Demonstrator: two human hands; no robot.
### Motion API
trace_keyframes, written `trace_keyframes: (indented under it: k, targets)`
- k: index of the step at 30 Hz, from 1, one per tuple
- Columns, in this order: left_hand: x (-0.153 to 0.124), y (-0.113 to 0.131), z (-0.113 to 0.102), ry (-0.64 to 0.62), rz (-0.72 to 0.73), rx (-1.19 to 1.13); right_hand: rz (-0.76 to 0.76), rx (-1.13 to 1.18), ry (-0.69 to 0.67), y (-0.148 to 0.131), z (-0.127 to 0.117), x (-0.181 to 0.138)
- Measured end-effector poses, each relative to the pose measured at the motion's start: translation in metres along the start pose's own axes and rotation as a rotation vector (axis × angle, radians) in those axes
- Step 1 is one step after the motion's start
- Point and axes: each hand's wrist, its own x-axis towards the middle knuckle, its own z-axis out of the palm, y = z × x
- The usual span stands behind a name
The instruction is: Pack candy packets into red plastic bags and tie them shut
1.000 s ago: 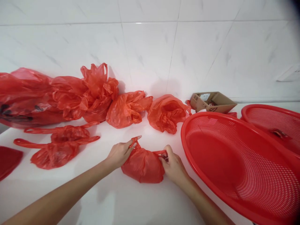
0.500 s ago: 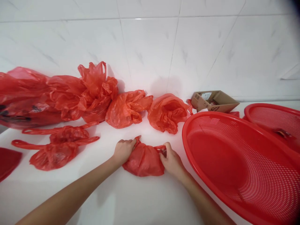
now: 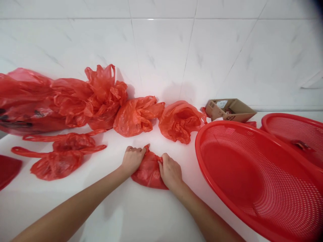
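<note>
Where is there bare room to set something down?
Bare table shows between the forearms, this side of the held bag; a narrower strip runs between right hand and near basket. Crowded: along the wall, where bags huddle, and rightward, with the far basket and box.

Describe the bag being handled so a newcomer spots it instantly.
Find the large, nearer red basket at right, then move left across the white surface. At front centre is a rounded red plastic bag. Unlike the other red bags, behind it and to its left, this one is held by the left hand and right hand.
</note>
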Motion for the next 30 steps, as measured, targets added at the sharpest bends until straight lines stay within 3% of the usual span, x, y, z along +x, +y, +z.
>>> trace_keyframes:
  k: [4, 10, 19, 24, 26, 28, 30]
  targets:
    - [0.002, -0.007, -0.001, 0.049, -0.041, -0.004, -0.034, 0.021, -0.013, 0.002, -0.008, -0.004]
    - [-0.001, -0.049, 0.000, 0.063, -0.154, -0.072, -0.046, 0.147, -0.104, 0.009, -0.015, -0.025]
    - [-0.007, -0.076, -0.005, -0.016, -0.284, -0.180, -0.125, 0.240, -0.197, -0.003, -0.006, -0.056]
    - [-0.004, -0.104, -0.043, -0.102, -0.354, -0.288, -0.153, 0.366, -0.140, 0.005, 0.000, -0.060]
    - [-0.009, -0.105, -0.065, -0.040, -0.393, -0.258, -0.152, 0.457, -0.122, 0.009, 0.003, -0.061]
    - [-0.016, -0.091, -0.082, 0.056, -0.272, -0.219, -0.111, 0.596, -0.145, 0.013, 0.003, -0.060]
    - [-0.022, -0.065, -0.087, 0.042, 0.093, -0.254, -0.066, 0.756, -0.187, 0.015, 0.001, -0.059]
